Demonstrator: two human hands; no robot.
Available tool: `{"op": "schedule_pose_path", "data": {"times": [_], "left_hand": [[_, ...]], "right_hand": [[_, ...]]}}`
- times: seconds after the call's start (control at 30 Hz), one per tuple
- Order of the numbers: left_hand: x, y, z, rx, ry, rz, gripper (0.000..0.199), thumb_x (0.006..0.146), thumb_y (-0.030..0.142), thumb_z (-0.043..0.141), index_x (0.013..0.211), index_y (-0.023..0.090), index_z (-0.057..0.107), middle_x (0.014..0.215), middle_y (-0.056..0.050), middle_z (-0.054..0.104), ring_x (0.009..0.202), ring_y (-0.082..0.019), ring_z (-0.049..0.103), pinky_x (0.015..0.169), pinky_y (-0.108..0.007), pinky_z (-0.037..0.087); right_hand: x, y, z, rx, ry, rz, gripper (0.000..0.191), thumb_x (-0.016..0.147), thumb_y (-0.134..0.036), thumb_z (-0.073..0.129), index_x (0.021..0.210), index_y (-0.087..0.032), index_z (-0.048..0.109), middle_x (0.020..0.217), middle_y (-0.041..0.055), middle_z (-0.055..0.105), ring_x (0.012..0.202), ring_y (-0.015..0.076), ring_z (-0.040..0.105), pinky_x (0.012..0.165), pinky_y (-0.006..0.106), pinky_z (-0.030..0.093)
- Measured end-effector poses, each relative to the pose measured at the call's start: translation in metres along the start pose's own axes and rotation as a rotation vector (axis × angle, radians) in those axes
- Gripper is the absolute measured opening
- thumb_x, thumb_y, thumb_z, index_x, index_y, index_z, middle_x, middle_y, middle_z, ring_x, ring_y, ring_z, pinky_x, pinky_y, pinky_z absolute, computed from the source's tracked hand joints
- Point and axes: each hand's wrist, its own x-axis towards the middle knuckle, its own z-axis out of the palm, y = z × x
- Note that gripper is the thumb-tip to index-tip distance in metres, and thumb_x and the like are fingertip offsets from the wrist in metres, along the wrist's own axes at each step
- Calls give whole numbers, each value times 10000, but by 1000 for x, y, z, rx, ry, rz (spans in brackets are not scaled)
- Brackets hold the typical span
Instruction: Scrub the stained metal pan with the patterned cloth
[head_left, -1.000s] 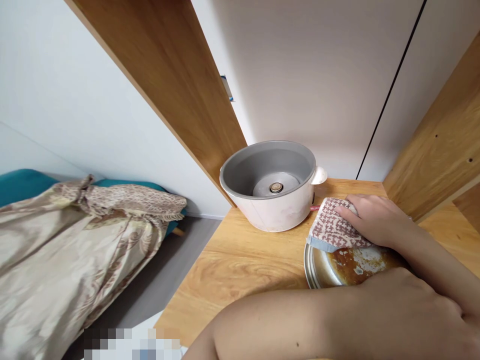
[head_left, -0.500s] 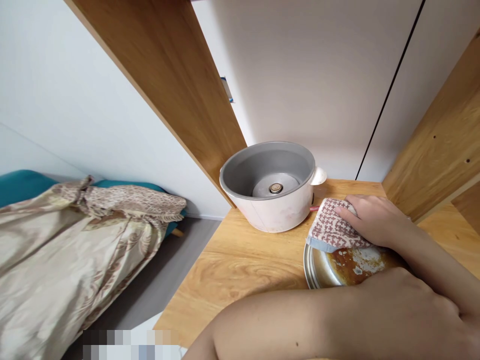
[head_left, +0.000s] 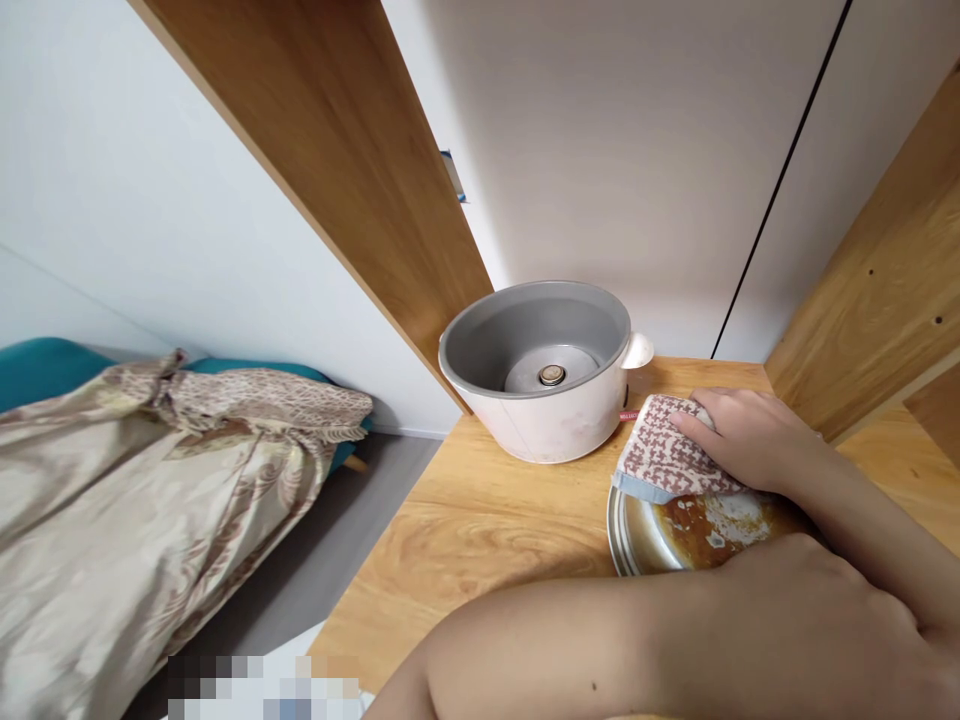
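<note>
A round metal pot with a silver stepped edge lies on the wooden surface at the lower right. Brown stains and pale scorched patches cover its upward face. My right hand is closed over a folded cloth, brown-and-white patterned with a blue border, and rests it on the pot's far side. Across the near side of the pot lies my left hand, knuckles bent and fingers hidden from view. To the left of the cloth stands a white rice cooker body, lidless, with a grey inside and a round metal plate.
The wooden tabletop meets a pale panel at the back. A wooden post rises at the left and a wooden board at the right. A teal seat carries a patterned beige fabric.
</note>
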Motion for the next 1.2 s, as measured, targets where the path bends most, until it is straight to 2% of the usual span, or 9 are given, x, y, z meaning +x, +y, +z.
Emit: {"op": "schedule_pose_path", "data": {"times": [0.13,0.37,0.7,1.2], "left_hand": [[1,-1,0,-6,-2,-4,202,1020,126,499,918,150,672,804,-23,666,652,-147,629,491,-378,417],[0,-4,9,49,89,5,208,993,104,491,883,178,651,728,-1,590,593,-150,564,436,-385,330],[1,-3,9,76,81,6,209,1002,114,500,856,186,633,735,-2,619,591,-146,548,455,-384,323],[0,-6,6,57,56,18,174,1000,136,551,876,197,657,800,-18,677,635,-156,607,466,-387,339]], "right_hand": [[1,3,1,36,9,-16,513,1059,-584,280,912,-238,628,1026,117,760,1009,324,684,790,405,422],[4,5,-1,42,-5,-2,498,1048,-592,294,899,-245,620,1014,106,756,978,314,677,775,398,418],[2,3,-3,31,-9,6,487,1054,-575,288,875,-245,598,1014,102,751,983,304,669,768,385,406],[2,3,0,47,0,-6,497,1051,-591,283,891,-246,603,1031,102,753,998,314,670,767,399,408]]}}
